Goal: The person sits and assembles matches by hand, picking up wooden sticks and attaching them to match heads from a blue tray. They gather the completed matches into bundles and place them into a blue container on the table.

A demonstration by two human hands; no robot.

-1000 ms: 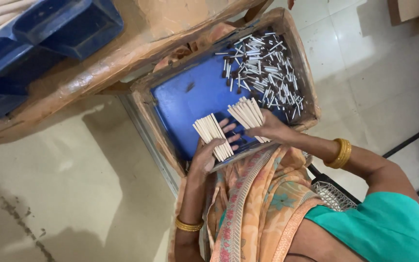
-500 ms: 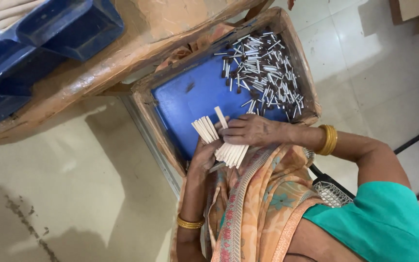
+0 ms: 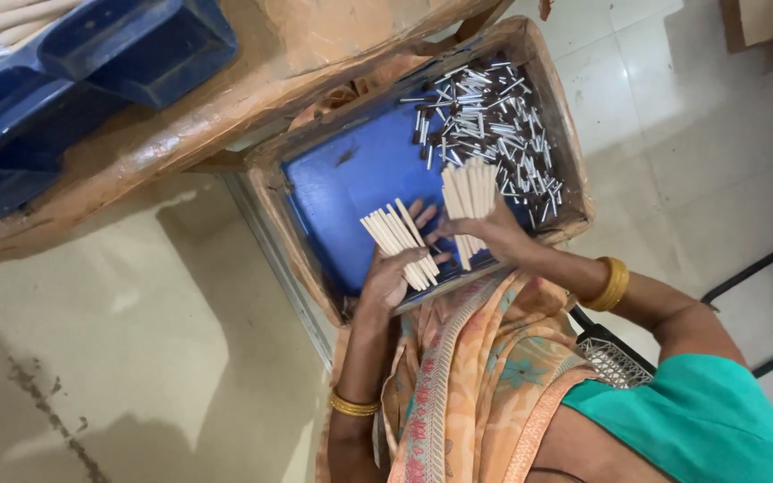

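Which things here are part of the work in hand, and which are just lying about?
In use: left hand holding one stick bundle; right hand holding another bundle; blue-lined tray; loose short pieces.
Lying about: blue crates; wire basket.

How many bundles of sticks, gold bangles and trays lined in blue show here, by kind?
Bundles of pale sticks: 2, one in the left hand at, one in the right hand at
Gold bangles: 2, and
Tray lined in blue: 1
Total: 5
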